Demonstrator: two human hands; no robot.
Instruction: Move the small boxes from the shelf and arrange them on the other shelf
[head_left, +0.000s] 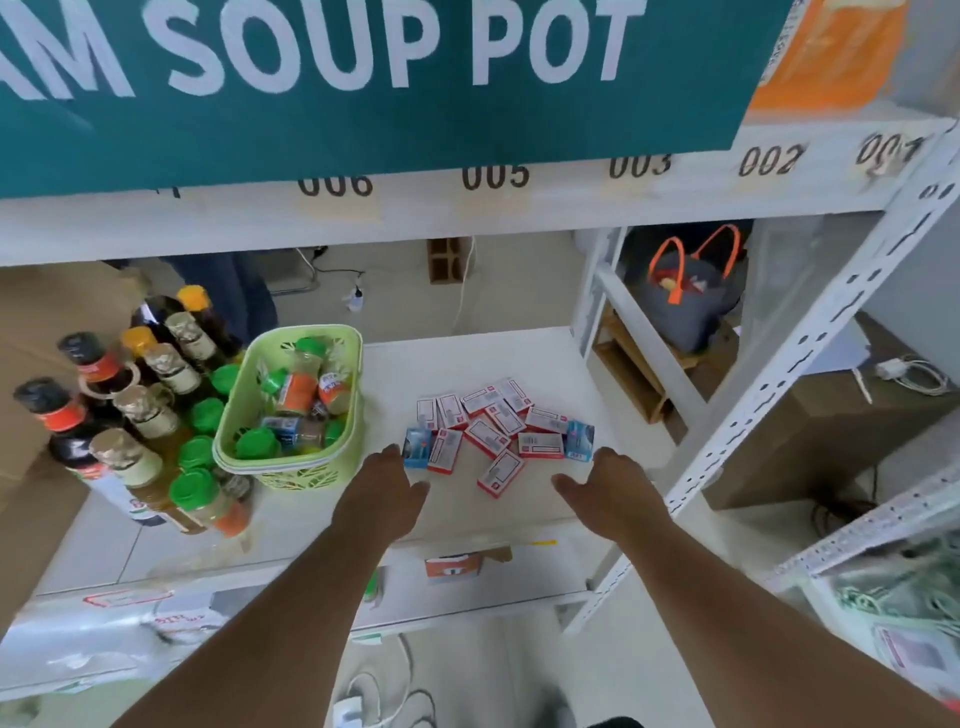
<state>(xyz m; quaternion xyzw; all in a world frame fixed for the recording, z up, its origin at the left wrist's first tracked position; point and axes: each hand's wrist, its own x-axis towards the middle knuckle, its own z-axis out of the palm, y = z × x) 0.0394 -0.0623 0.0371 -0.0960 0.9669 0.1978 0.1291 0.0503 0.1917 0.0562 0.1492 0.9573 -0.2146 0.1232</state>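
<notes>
- While both arms reach in, small boxes (498, 431) lie scattered on white shelf (467, 358), R of green basket (291, 405).
- L hand (387, 483): fingers released, touching the outermost blue box.
- R hand (608, 483): released, beside pile.

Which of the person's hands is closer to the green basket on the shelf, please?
The left hand is closer: it hovers just right of the green basket, near its front corner. The right hand is farther right, beyond the scattered small boxes.
</notes>
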